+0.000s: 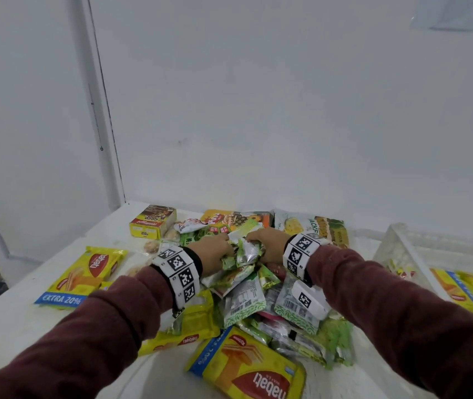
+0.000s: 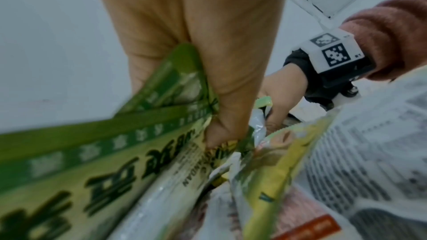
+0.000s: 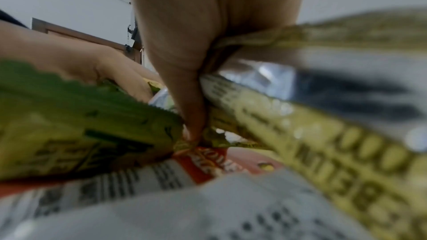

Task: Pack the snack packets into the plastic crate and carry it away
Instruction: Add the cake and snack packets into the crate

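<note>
Head view, left hand [image 1: 215, 253]: fingers curled down into the heap of small green and silver snack packets [image 1: 243, 254], gripping a bunch at its top.
Head view, right hand [image 1: 268, 244]: fingers curled into the same bunch from the other side, knuckles nearly touching the left hand's.
Head view, heap: spreads from under both hands back toward the wrists and on toward the person, lying on the white table [image 1: 13, 321].
Head view, yellow wafer packs: one [image 1: 85, 273] to the left of the left fingers; one [image 1: 254, 370] close to the person, behind both wrists.
Head view, plastic crate [image 1: 396, 251]: clear, well to the right of the right fingers, tilted on the table; yellow packs show through its wall.
Head view, beyond the fingers: a yellow box [image 1: 153, 221] and larger fruit-print bags [image 1: 313, 226] against the wall.
Left wrist view, left hand [image 2: 208, 52]: fingers [image 2: 221, 130] clamp a green packet [image 2: 92, 152] with dark print; the right hand [image 2: 282, 94] is just beyond, also dug into packets.
Right wrist view, right hand [image 3: 208, 33]: fingers [image 3: 191, 112] pinch silver and yellow-green wrappers [image 3: 300, 125]; blurred. Left hand [image 3: 92, 66] lies just beside.
</note>
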A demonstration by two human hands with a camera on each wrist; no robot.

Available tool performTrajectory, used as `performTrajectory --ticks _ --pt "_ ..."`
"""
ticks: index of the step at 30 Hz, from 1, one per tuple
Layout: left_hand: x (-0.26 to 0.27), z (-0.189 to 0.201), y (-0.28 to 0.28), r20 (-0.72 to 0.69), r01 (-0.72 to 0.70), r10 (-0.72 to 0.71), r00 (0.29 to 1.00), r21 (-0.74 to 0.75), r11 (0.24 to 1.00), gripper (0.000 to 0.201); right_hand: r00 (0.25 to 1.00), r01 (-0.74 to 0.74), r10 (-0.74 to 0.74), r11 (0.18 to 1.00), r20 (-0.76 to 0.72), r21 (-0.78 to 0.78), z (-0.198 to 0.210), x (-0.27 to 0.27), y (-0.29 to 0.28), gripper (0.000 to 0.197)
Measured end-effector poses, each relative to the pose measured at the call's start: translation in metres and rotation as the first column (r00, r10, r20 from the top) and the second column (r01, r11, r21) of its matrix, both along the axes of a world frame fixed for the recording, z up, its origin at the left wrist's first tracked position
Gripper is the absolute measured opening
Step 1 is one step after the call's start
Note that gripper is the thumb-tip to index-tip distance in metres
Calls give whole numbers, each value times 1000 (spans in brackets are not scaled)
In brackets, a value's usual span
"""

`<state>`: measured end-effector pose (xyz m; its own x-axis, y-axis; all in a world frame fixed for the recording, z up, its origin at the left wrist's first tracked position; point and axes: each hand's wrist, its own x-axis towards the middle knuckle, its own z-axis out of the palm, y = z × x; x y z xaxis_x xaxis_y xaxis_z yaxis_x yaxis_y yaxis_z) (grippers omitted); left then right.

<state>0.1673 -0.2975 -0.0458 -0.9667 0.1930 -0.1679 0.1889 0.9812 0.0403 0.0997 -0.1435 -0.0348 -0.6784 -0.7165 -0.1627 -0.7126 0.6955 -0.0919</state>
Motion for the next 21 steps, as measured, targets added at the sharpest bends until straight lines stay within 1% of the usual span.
performTrajectory --ticks 2,4,8,11,14,16,18,21 --pt "0 10 -9 -67 -6 7 998 18 1000 38 1000 1 -1 1000 -31 -7 9 1 2 44" --pt "1 25 -21 -123 -31 36 992 43 999 42 997 36 -38 999 -73 -32 21 0 6 49" --pt "2 62 -43 -225 -38 60 972 100 994 41 959 154 -176 981 -224 -114 47 1 27 48" --pt "4 91 -42 -309 3 46 950 157 988 39 922 227 -290 942 -256 -249 70 11 54 45" --pt "6 119 -24 -425 107 -12 905 201 974 40 884 268 -394 869 -253 -416 90 26 86 41" --pt "9 134 -1 -508 192 -52 860 228 955 41 860 283 -443 826 -253 -487 105 38 110 38" --pt "12 146 29 -576 276 -88 813 247 929 41 838 295 -481 797 -258 -528 119 52 140 33" --pt "15 158 80 -628 396 -163 761 250 884 43 798 338 -535 778 -278 -530 134 69 190 33"
